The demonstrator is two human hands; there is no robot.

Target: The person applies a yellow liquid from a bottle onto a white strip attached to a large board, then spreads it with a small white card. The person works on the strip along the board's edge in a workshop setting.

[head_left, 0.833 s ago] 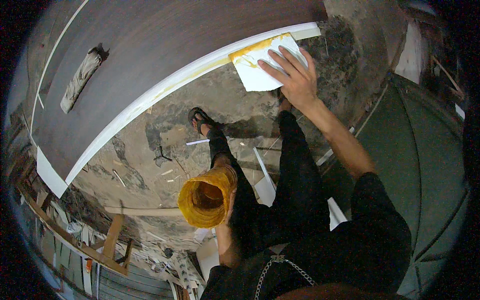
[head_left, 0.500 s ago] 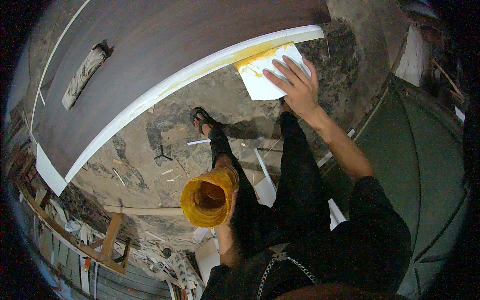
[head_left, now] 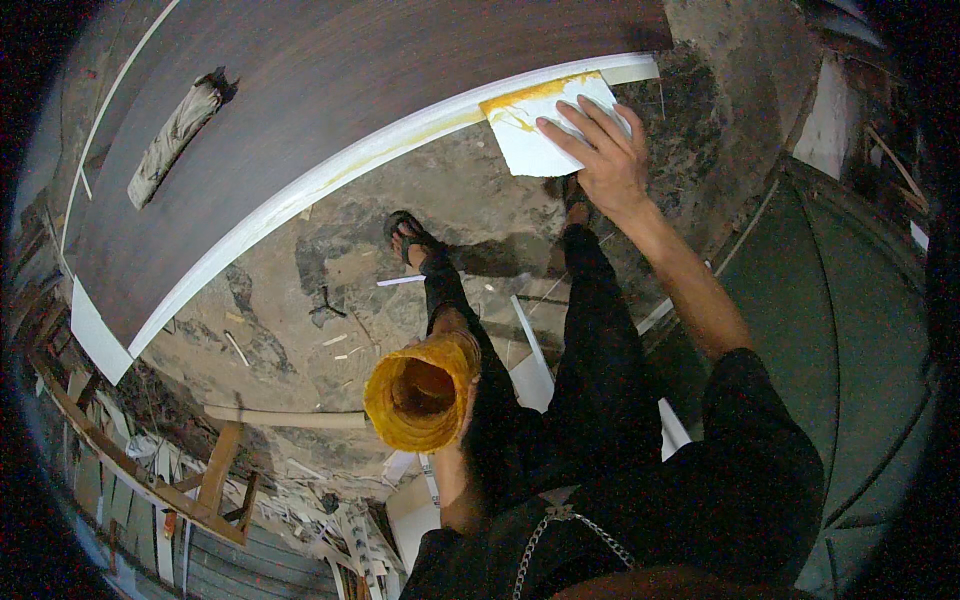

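Note:
My left hand (head_left: 466,428), mostly hidden behind it, is wrapped round a yellow-coated cup-like container (head_left: 393,425) whose open mouth faces up toward me. Farther away, my right hand (head_left: 612,172) grips a white rectangular spreader card (head_left: 540,145), with the fingers spread over its top. Thick yellow paste, like glue, lines the card's far edge and streaks its face. That edge lies over the white edge strip (head_left: 300,203) of a large dark brown board (head_left: 400,60). A yellow smear runs along the strip to the left of the card.
A wrapped greyish bundle (head_left: 175,150) lies on the board. My sandalled feet stand on a stained floor (head_left: 300,270) with scattered offcuts. At lower left are a wooden frame (head_left: 215,470) and piled scraps; a green sheet-like surface (head_left: 780,290) is at right.
My right hand has pushed the spreader card a little farther away, so its pasted edge now overlaps the white strip more. My left hand keeps the container at nearly the same place.

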